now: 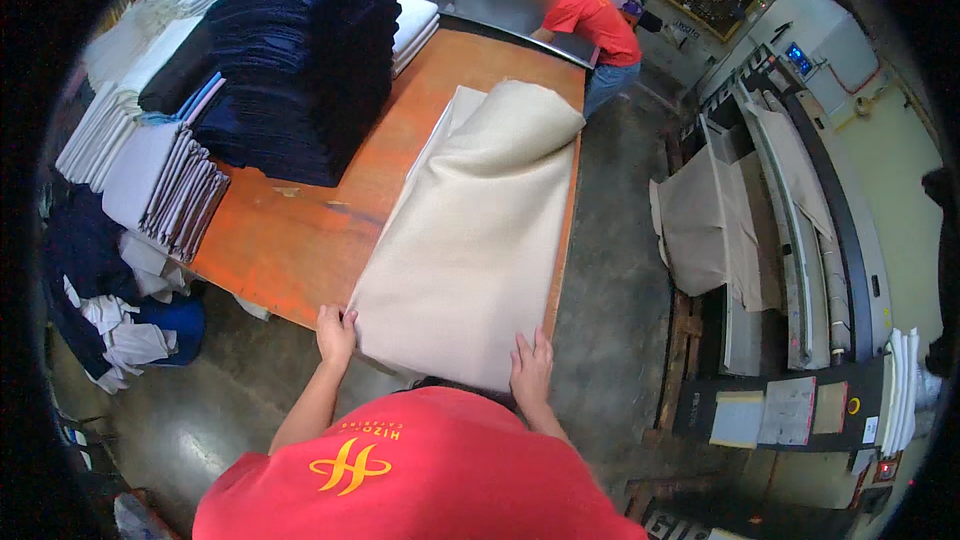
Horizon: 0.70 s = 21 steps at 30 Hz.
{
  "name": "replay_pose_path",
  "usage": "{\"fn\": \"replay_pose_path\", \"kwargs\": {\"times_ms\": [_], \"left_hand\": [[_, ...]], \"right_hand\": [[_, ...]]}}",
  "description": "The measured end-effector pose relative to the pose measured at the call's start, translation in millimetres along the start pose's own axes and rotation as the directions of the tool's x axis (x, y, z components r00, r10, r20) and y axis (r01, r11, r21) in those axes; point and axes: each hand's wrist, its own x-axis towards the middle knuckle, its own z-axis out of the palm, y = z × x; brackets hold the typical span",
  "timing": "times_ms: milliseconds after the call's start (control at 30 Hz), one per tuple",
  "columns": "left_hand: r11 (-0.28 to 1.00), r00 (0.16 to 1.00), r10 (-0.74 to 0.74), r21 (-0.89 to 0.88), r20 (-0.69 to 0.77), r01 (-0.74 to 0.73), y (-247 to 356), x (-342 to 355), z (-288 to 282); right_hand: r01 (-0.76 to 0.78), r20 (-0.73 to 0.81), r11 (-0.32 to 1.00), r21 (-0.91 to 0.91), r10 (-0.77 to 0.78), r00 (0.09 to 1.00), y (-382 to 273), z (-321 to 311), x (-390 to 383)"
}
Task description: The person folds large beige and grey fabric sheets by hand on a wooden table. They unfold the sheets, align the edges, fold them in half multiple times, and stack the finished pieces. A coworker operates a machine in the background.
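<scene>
A large cream-coloured folded cloth (478,230) lies along the right side of the orange wooden worktop (300,240), its far end curled over. The left hand (336,333) grips the cloth's near left corner, fingers closed on it. The right hand (531,369) rests flat and open on the near edge. A tall stack of dark blue folded fabric (305,50) stands well apart.

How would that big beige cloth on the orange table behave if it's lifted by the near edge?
Probably floppy: the beige cloth curls over at its far end. Likely to drape and sag between the left hand and right hand. It may slide easily on the smooth orange table.
</scene>
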Motion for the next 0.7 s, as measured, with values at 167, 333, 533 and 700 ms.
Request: {"fn": "replay_pose_path", "kwargs": {"times_ms": [167, 333, 533, 700], "left_hand": [[0.987, 0.987, 0.133, 0.102, -0.096, -0.123, -0.6, 12.8, 10.1], [0.980, 0.952, -0.035, 0.196, 0.305, -0.027, -5.7, 29.3, -2.7], [0.735, 0.855, -0.074, -0.551, 0.513, 0.394, 12.0, 15.3, -48.2], [0.546, 0.972, 0.214, -0.837, 0.094, -0.039, 97.9, 0.3, -138.5]], "right_hand": [[-0.376, 0.087, 0.859, 0.348, 0.370, 0.925, 12.1, 1.8, 4.0], [-0.574, 0.512, 0.669, 0.473, 0.322, 0.796, 34.0, 2.6, 6.8], [-0.479, 0.430, 0.174, 0.860, 0.257, 0.866, 5.1, -37.9, -12.6], [0.015, -0.052, 0.218, 0.976, 0.164, 0.985, -33.3, -166.0, 17.3]]}}
